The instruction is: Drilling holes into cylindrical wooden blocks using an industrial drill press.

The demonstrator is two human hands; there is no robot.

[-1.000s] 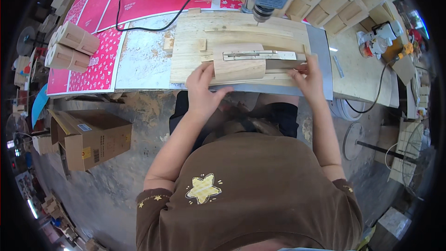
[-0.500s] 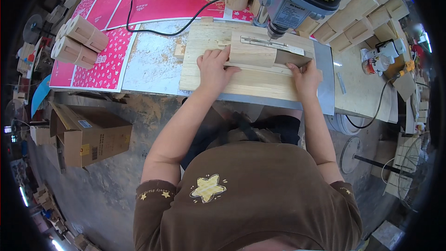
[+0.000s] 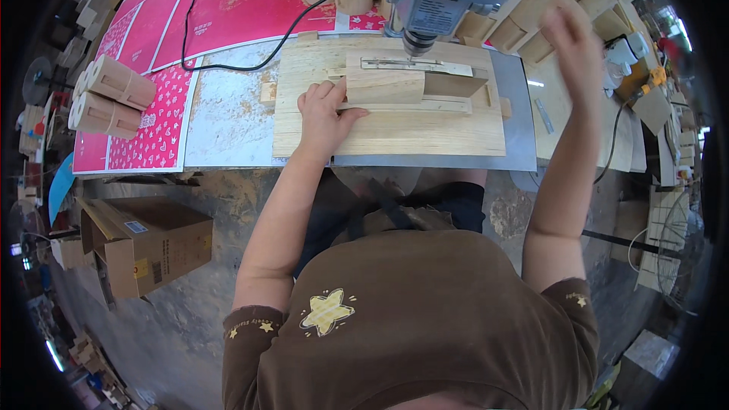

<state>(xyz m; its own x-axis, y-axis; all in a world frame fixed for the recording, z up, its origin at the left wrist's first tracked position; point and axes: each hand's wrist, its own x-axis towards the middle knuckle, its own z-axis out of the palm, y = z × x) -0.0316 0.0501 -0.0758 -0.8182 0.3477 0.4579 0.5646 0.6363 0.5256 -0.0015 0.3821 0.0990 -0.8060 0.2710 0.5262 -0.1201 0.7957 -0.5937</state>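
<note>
A pale wooden block (image 3: 385,85) lies on a flat wooden board (image 3: 387,133), with a narrow slotted metal strip (image 3: 414,66) along its top. Its right end has a hollow, darker inner face. My left hand (image 3: 325,115) grips the block's left end, thumb stretched along the front side. Just above the block's far side hangs the chuck (image 3: 418,42) of a bench drill press (image 3: 437,4); whether the bit touches the wood I cannot tell. My right hand (image 3: 571,45) is raised off the work, right of the drill press, its fingers blurred by motion; I see nothing held.
Several wooden pieces stand along the back, and more are stacked at the right (image 3: 531,19). Further wooden pieces (image 3: 114,99) sit at the left on pink patterned sheeting (image 3: 163,118). A black cable (image 3: 250,67) crosses the bench. An open cardboard box (image 3: 163,247) stands on the floor.
My right hand has let go of the block's right end and risen up and to the right. My left hand stays on the block. The whole view has shifted slightly.
</note>
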